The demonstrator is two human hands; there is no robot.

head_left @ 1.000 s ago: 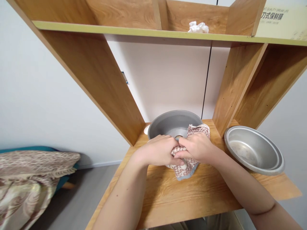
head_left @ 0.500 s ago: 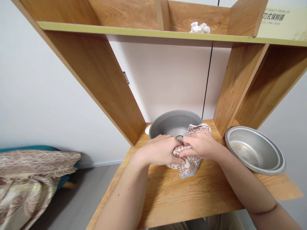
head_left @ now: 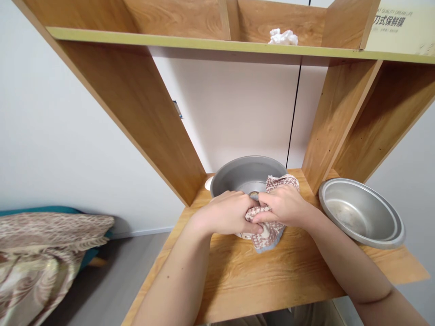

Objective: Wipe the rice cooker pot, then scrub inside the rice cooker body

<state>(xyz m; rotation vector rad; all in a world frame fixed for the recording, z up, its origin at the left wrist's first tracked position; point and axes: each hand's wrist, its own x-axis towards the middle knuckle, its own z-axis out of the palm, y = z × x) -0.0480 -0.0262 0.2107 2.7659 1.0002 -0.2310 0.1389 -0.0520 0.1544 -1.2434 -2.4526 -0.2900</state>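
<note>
A brown-and-cream patterned cloth [head_left: 271,237] is bunched between my two hands at the near rim of a round grey rice cooker body [head_left: 246,168]. My left hand [head_left: 232,211] grips the cloth from the left, its thumb pointing right. From the other side my right hand [head_left: 283,206] pinches the same cloth, its fingertips close to my left hand. One end of the cloth drapes over the cooker's right rim, and another hangs down in front. Inside the cooker, a small round metal part shows at the bottom. My hands hide the cooker's front.
A silver metal inner pot [head_left: 362,213] sits on the right of the wooden desk [head_left: 272,280]. Crumpled white tissue [head_left: 283,37] and a pale box [head_left: 403,31] rest on the shelf above. Wooden uprights flank the cooker. A patterned blanket [head_left: 50,253] lies at lower left.
Hands, cloth and cooker stay almost exactly where they were. Only a very slight shift of the view shows.
</note>
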